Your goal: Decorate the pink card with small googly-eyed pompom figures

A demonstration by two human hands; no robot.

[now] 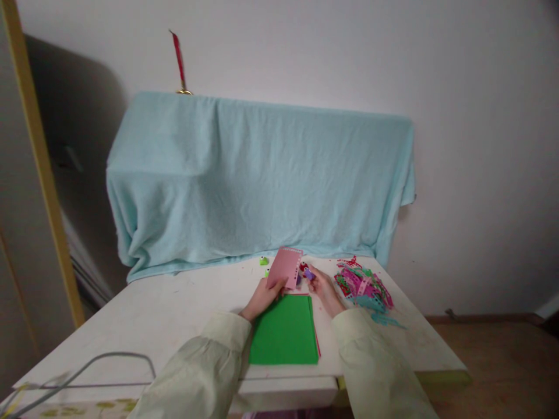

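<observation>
**Pink card held over the bench**

A pink card [286,266] with a punched right edge is gripped at its lower corner by the left hand [262,298] and is held tilted above the far end of a green sheet [285,330]. A small purple punch [309,273] is pinched in the closed fingers of the right hand [324,291], just right of the card. The green sheet is laid flat on the white bench [174,314], with a red edge showing beneath it along its right side. Further right, a heap of pink and teal paper trimmings [363,286] is spread on the bench. A small green object [264,261] is seen just left of the card, at the far side. Behind it all, a bulky form is covered by a pale blue cloth [257,180]. A grey cable [100,364] is looped at the near left.
</observation>
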